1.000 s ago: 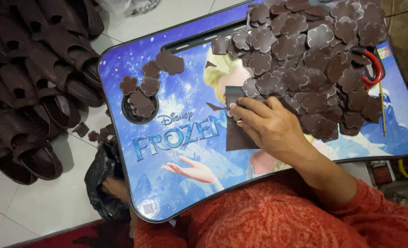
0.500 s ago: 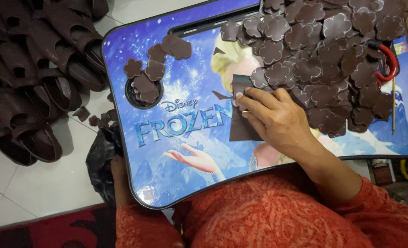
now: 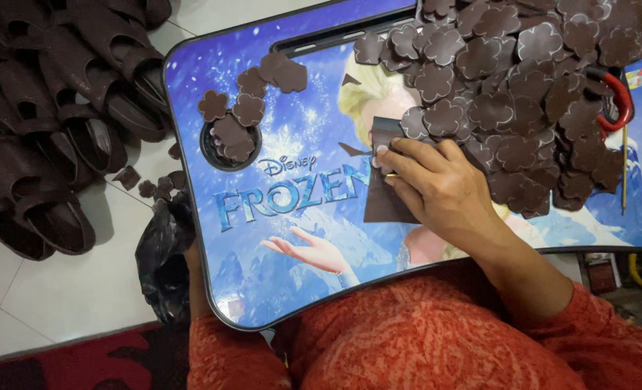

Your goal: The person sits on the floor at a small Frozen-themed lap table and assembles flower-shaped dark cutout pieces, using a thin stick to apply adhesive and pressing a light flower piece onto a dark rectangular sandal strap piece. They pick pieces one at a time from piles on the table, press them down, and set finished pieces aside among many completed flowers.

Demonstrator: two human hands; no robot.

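We work at a lap tray (image 3: pixel 278 289) with a blue cartoon print, resting across our knees over a white tiled floor (image 3: pixel 68 289). A red patterned rug (image 3: pixel 83 361) shows at the near left edge. On the floor to the far left lies a heap of dark brown sandals (image 3: pixel 39 130), and a few brown scraps (image 3: pixel 151 188) sit on the tiles just beside the tray.

The tray has a round cup well (image 3: pixel 231 141) near its left side, with brown flower-shaped pieces lying in it and a few more (image 3: pixel 263 83) around it. A long slot (image 3: pixel 335 40) runs along the far edge. The far right of the tray is covered by a big pile of flowers (image 3: pixel 523 94) cut from brown sheet. Red-handled scissors (image 3: pixel 613 101) lie at the right edge of that pile, partly under it, with a thin stick (image 3: pixel 623 170) next to them.

A black bag (image 3: pixel 162 260) hangs at the tray's near left corner. Our left hand is hidden under the tray there, so we cannot tell its grip.

Our right hand (image 3: pixel 436 188) lies flat on a brown sheet (image 3: pixel 382 206) in the tray's middle, fingers bent and pressing its far edge down, against the pile.
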